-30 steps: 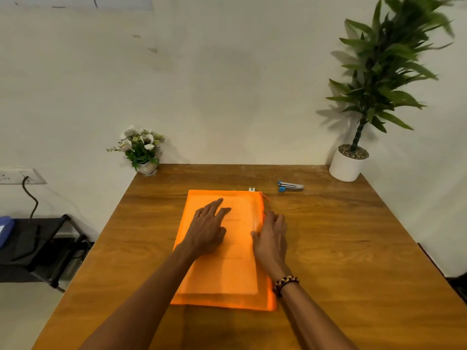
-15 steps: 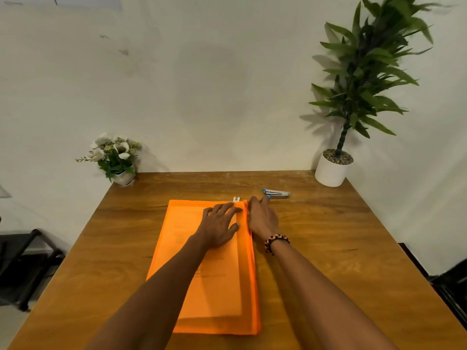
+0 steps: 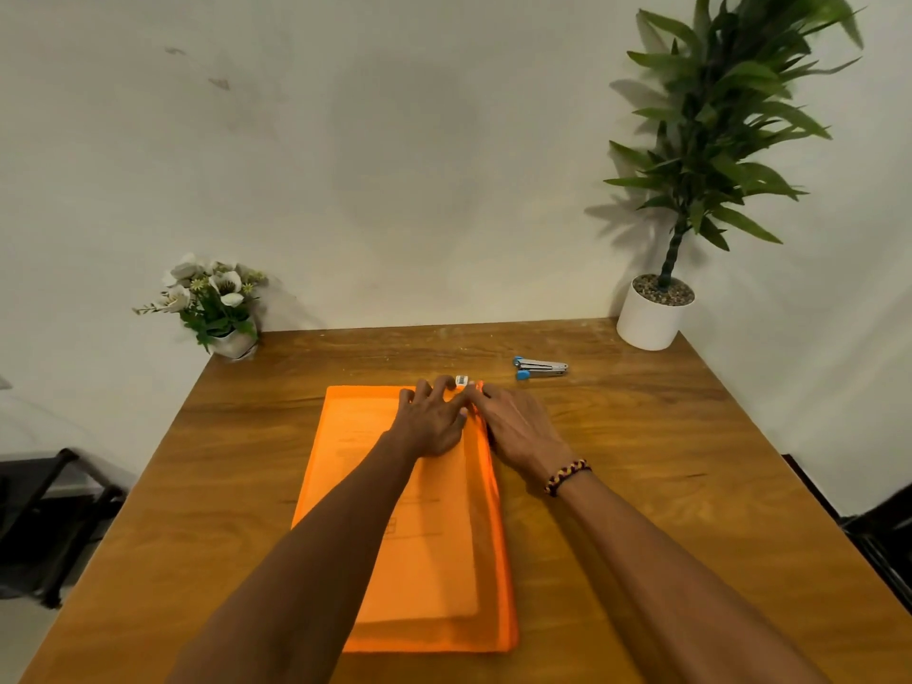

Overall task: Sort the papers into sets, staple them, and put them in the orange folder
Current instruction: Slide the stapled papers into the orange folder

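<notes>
The orange folder (image 3: 345, 436) lies flat on the wooden table (image 3: 641, 486), long side pointing away from me. Papers show faintly through its cover. My left hand (image 3: 432, 419) rests flat on the folder's far right part, fingers spread. My right hand (image 3: 518, 429) lies along the folder's right edge, its straight fingers touching the far right corner beside my left fingertips. A small white tab (image 3: 461, 380) sticks out past that corner. The silver and blue stapler (image 3: 540, 367) lies on the table behind my right hand, apart from both hands.
A small pot of white flowers (image 3: 232, 338) stands at the table's far left corner. A tall green plant in a white pot (image 3: 651, 318) stands at the far right corner. A dark rack (image 3: 49, 510) stands left of the table, against the white wall.
My right hand has slid along the folder's right edge from its middle to the far corner. My left hand moved up the folder with it.
</notes>
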`<control>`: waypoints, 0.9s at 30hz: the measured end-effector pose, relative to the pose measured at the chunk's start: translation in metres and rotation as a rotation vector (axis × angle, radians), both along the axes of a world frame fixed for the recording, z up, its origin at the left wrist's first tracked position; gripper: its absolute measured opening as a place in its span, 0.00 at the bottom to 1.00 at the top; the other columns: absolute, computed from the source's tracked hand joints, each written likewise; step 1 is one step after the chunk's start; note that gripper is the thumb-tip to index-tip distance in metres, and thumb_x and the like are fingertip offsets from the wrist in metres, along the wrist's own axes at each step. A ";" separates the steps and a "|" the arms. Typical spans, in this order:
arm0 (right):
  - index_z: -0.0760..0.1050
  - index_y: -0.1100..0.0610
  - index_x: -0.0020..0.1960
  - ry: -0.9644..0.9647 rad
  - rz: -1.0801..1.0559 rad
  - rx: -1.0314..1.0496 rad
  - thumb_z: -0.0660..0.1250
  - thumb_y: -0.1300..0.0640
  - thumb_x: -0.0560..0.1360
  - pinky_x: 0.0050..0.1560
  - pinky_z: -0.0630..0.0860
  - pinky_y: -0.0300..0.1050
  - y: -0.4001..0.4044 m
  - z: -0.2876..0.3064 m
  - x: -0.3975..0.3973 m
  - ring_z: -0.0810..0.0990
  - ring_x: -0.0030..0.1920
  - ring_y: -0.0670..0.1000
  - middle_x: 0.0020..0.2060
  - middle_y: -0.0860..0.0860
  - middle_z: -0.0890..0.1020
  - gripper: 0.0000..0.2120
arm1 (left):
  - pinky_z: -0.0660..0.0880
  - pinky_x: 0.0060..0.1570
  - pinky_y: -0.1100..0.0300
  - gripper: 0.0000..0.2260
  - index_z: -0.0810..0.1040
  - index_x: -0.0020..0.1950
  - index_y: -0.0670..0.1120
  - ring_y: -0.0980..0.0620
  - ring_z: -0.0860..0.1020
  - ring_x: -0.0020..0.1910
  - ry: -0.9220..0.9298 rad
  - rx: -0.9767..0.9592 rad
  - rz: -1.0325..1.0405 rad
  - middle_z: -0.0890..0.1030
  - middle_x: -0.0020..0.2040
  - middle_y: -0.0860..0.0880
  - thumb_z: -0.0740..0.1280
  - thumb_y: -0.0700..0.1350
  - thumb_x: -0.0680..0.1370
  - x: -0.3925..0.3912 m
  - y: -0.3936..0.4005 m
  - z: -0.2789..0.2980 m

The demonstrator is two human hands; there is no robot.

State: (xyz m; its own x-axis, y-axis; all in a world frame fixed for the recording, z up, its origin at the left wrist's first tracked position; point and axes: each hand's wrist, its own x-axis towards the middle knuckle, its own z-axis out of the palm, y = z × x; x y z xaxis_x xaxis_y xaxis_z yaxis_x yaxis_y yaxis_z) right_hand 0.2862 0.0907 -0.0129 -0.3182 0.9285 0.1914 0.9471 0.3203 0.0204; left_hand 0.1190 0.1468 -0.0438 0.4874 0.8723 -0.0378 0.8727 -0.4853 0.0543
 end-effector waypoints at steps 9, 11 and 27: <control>0.67 0.48 0.51 0.028 0.226 -0.212 0.55 0.54 0.79 0.35 0.69 0.57 -0.134 0.019 0.006 0.81 0.46 0.62 0.47 0.51 0.77 0.03 | 0.65 0.62 0.43 0.29 0.58 0.81 0.56 0.39 0.71 0.66 -0.101 0.158 0.042 0.67 0.76 0.47 0.41 0.60 0.81 -0.002 -0.019 -0.020; 0.66 0.48 0.50 0.072 0.258 -0.295 0.50 0.50 0.79 0.39 0.72 0.59 -0.166 0.027 0.007 0.80 0.47 0.61 0.48 0.51 0.76 0.08 | 0.66 0.61 0.43 0.28 0.61 0.80 0.55 0.39 0.72 0.64 -0.116 0.180 0.031 0.69 0.75 0.47 0.42 0.60 0.82 -0.003 -0.019 -0.021; 0.69 0.44 0.64 0.445 0.082 -0.378 0.62 0.39 0.80 0.58 0.76 0.51 -0.219 0.018 0.014 0.73 0.57 0.45 0.57 0.42 0.73 0.16 | 0.52 0.78 0.41 0.28 0.57 0.81 0.51 0.44 0.56 0.81 -0.293 0.013 0.022 0.59 0.81 0.44 0.48 0.61 0.84 -0.013 -0.065 0.002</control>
State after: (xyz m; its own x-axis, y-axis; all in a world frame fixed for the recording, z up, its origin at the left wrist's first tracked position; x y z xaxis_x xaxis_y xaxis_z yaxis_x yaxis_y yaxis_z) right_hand 0.3004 -0.1280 0.0046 -0.3564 0.9342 -0.0164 0.8103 0.3003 -0.5032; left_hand 0.1058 0.0822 -0.0416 0.4568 0.8824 0.1125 0.8312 -0.4684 0.2994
